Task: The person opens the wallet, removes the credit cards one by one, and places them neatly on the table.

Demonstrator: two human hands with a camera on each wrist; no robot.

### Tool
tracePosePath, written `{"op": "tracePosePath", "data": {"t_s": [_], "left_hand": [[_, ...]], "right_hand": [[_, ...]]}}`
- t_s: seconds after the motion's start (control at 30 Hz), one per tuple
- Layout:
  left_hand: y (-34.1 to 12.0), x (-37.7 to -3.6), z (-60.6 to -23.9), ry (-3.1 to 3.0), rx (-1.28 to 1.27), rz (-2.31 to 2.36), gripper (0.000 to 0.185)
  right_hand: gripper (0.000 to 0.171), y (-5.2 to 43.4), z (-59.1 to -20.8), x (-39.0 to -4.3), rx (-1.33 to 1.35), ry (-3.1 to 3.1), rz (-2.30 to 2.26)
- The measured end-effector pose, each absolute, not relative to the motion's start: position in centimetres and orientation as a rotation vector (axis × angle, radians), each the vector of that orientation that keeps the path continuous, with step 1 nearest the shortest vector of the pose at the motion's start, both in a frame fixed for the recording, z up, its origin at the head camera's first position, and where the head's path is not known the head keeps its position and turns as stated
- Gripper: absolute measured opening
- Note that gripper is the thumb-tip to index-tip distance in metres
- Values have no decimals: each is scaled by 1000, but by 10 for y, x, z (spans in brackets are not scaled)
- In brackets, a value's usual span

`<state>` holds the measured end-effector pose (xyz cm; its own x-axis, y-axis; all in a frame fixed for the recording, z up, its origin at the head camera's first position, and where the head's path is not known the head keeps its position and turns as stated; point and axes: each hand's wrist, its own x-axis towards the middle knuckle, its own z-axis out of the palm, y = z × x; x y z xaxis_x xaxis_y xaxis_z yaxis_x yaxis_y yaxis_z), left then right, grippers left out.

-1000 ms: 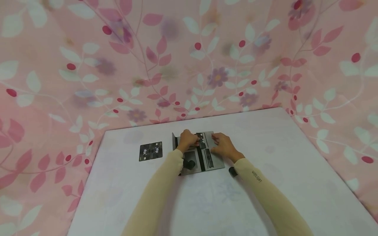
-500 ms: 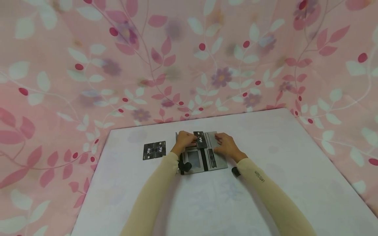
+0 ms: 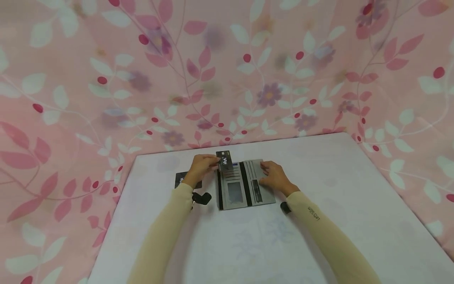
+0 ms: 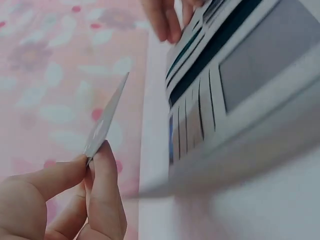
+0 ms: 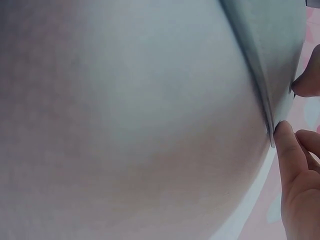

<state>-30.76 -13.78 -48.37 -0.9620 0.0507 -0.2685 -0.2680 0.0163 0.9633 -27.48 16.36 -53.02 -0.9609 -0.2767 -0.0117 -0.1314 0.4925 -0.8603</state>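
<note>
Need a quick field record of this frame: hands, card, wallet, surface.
left hand: pinches the black VIP card, lifted off the wallet's far left corner
right hand: fingers rest on the right flap of the wallet
wallet: grey, lying open and flat, card slots and window pocket showing
spare cards: black, flat on table, partly hidden by the left wrist
table: white, against a pink floral cloth

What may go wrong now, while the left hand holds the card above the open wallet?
The left hand pinches the card only at one edge, so it might slip. The right hand touches just the wallet at its right side; the wallet could shift. Other cards lie half hidden under the left wrist and may get pushed.
</note>
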Motion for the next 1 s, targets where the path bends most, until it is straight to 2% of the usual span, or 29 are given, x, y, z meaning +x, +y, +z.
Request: {"op": "tracePosePath", "data": {"t_s": [0.23, 0.8, 1.0], "left_hand": [[-180, -302, -478, 2071, -310, 2084, 34], [-304, -266, -506, 2321, -652, 1846, 39], [-332, -252, -516, 2291, -749, 1856, 40]], "right_hand": [[76, 164, -530, -276, -384, 2587, -1496], [76, 162, -533, -276, -391, 2617, -1468], [76, 162, -533, -276, -408, 2631, -1462]]}}
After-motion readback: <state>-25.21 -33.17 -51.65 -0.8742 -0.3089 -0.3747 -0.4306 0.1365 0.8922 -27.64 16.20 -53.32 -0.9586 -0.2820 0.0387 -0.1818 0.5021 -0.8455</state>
